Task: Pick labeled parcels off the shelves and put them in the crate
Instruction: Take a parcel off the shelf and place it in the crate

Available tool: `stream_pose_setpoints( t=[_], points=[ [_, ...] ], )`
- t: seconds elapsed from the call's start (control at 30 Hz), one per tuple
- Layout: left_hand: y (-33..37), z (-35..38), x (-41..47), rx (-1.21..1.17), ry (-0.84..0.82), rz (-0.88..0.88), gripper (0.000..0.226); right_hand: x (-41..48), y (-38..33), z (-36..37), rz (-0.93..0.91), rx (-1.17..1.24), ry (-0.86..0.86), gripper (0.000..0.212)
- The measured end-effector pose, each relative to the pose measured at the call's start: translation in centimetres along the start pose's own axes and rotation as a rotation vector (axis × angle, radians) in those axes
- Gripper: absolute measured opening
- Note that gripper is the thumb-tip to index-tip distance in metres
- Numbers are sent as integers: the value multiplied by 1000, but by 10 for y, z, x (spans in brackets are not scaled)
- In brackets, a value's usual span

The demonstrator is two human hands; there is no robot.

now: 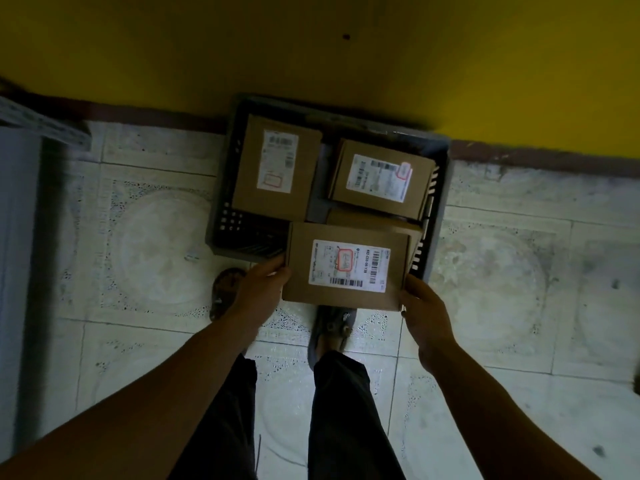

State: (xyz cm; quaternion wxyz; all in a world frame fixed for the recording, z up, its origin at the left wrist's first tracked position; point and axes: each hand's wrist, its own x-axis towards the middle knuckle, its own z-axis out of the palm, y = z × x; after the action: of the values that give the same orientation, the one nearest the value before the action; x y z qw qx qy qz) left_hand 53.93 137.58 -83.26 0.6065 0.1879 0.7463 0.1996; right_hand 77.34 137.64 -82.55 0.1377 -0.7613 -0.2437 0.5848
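Head view: left hand and right hand each keep a closed grip on opposite sides of the labeled parcel, above the crate near-right edge. Inside lie a far-left parcel and a far-right parcel.

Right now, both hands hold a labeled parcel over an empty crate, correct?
No, the crate isn't empty: the head view shows a rear-left parcel and a rear-right parcel already inside. The left hand and right hand do hold the held parcel over it.
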Motion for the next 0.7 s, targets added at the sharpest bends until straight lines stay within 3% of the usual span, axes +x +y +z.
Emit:
stream_pose_setpoints(
  t=[0.4, 0.53, 0.7],
  points=[
    [11, 69, 65, 188, -142, -23, 28, 83, 29, -26, 63, 44, 37, 40],
    [7, 83, 77, 244, -150, -44, 30, 103, 34, -33, 51, -18, 3, 21],
    [6, 88, 74, 247, -125, -48, 29, 111, 36, -42, 40, -74, -33, 20]
  ],
)
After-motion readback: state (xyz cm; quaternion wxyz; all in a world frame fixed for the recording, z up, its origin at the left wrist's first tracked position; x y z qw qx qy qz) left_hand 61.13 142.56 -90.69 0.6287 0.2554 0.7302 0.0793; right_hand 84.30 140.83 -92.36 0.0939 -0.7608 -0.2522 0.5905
